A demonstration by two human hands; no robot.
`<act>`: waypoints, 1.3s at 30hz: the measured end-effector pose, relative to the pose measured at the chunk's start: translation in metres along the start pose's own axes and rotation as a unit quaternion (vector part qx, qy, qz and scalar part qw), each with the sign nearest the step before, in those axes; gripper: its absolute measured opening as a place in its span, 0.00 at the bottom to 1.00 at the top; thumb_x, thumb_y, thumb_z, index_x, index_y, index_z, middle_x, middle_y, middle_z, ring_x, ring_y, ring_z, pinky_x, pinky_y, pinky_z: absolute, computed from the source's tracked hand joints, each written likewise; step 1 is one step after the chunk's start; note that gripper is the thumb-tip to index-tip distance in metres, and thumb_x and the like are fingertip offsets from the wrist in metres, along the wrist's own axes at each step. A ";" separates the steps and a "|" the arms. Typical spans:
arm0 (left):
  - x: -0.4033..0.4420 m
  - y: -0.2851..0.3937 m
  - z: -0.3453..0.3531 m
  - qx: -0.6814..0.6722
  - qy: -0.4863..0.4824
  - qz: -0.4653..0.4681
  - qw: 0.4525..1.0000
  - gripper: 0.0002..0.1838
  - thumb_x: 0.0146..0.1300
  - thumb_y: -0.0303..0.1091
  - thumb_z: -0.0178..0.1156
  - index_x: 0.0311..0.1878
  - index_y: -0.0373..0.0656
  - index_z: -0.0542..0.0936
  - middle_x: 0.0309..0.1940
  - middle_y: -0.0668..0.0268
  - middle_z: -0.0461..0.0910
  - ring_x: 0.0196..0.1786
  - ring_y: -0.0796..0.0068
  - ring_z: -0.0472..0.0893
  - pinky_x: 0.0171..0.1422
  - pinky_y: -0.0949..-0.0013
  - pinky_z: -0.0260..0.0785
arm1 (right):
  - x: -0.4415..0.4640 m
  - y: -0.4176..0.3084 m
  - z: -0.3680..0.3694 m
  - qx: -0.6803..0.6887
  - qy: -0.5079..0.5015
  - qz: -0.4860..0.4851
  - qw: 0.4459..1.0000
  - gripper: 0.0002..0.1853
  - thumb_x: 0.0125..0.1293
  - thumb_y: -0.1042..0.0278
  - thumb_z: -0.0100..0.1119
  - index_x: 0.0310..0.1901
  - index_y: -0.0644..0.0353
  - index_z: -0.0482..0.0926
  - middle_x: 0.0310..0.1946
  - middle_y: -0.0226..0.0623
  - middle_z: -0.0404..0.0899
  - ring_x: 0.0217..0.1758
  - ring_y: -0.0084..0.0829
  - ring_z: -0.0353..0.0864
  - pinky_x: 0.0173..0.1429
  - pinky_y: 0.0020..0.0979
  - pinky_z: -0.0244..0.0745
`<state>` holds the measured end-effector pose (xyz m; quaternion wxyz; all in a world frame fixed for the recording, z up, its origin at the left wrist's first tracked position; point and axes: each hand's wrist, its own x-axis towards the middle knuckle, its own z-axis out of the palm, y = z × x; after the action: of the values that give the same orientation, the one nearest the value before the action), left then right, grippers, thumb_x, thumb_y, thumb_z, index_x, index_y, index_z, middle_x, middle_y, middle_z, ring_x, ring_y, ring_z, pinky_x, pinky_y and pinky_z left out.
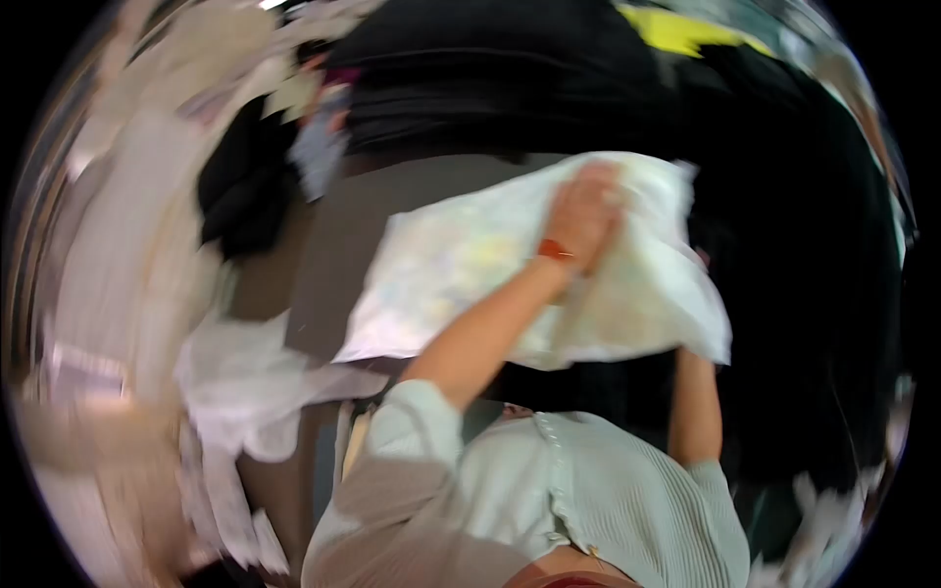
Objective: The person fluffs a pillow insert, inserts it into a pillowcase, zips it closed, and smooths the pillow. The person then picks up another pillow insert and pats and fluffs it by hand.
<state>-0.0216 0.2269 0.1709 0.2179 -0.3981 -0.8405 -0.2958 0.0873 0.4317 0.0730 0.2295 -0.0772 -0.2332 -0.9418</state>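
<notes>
A white, soft, bag-like bundle lies tilted in front of me, with faint pale yellow and blue tints showing on it. On its upper right part rests my left hand, pressed down with the fingers laid along the surface and slightly blurred. My right forearm passes beneath the bundle's lower right corner. Only a small bit of my right hand seems to show at the right edge; the bundle hides the rest as that hand holds it from below.
Folded black cloth is stacked at the back, and a large black cloth pile fills the right. A dark grey table lies under the bundle. White cloth hangs at left, beside a black cloth and pale fabric.
</notes>
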 end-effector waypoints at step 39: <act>-0.093 0.001 -0.113 0.128 0.025 -0.141 0.981 0.28 0.67 0.47 0.55 0.66 0.43 0.72 0.70 0.60 0.66 0.74 0.63 0.62 0.77 0.48 0.48 | -0.089 -0.015 -0.013 -0.729 0.382 -0.044 0.566 0.25 0.62 0.77 0.51 0.63 0.67 0.69 0.52 0.41 0.80 0.51 0.32 0.82 0.51 0.31 0.77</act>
<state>0.0485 0.1010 0.1972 0.2439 -0.2371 -0.9135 -0.2232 0.1583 0.4721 0.0331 0.1212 0.1591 0.6390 -0.7427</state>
